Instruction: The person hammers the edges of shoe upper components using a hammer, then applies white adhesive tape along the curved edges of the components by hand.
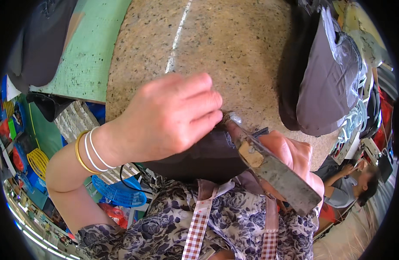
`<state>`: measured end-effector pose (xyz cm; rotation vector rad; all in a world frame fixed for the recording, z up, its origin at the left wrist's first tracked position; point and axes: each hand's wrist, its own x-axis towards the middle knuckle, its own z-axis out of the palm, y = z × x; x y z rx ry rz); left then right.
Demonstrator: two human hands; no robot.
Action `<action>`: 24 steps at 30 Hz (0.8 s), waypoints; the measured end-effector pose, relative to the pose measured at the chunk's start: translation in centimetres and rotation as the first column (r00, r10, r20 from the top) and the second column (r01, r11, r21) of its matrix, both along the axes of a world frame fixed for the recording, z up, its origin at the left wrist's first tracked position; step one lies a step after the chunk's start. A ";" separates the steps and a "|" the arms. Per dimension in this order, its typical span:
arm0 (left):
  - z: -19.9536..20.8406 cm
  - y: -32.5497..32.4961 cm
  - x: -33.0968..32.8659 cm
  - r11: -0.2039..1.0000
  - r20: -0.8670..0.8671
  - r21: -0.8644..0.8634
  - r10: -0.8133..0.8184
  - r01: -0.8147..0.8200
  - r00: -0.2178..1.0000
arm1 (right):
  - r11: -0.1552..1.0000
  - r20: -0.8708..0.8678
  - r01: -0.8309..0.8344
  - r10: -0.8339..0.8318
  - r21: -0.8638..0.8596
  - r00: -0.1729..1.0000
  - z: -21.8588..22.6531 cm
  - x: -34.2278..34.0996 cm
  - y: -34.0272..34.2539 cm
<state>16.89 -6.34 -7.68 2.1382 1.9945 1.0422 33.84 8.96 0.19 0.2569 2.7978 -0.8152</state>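
My right hand (290,151) grips a hammer (282,173) whose handle is mostly hidden below its long grey metal head. The head's rounded end is beside the fingertips of my left hand (178,115), and its wide flat end slants back toward me. A dark brown, leather-like piece (199,158) lies at the near edge of a speckled stone slab (199,47). Over the piece's far edge, my left hand is closed, fingers curled together and tips against that edge; the thumb is hidden.
Stacked dark brown pieces (325,91) stand at the slab's right side. A green board (93,52) adjoins its left, with more dark pieces (45,43) on it. Blue baskets (121,190) sit lower left. Another person (353,186) sits at the far right.
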 end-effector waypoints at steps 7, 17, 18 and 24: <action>0.0 -0.5 0.2 1.000 0.073 -0.008 0.019 -0.018 0.997 | 0.964 -0.292 0.228 -0.181 0.135 0.939 -1.1 -0.8 -1.4; 0.3 -1.7 0.9 0.989 0.219 -0.120 0.115 -0.090 0.969 | 1.000 -0.102 0.020 -0.020 0.000 0.995 0.1 -1.7 0.8; 0.3 -1.6 1.1 0.991 0.194 -0.075 0.119 -0.106 0.974 | 0.999 -0.107 -0.034 0.037 0.032 0.994 0.1 -1.7 0.7; -0.5 -3.1 1.1 0.982 0.202 -0.039 0.189 -0.185 0.961 | 0.997 -0.107 -0.040 0.034 -0.059 0.994 -0.6 -2.7 1.0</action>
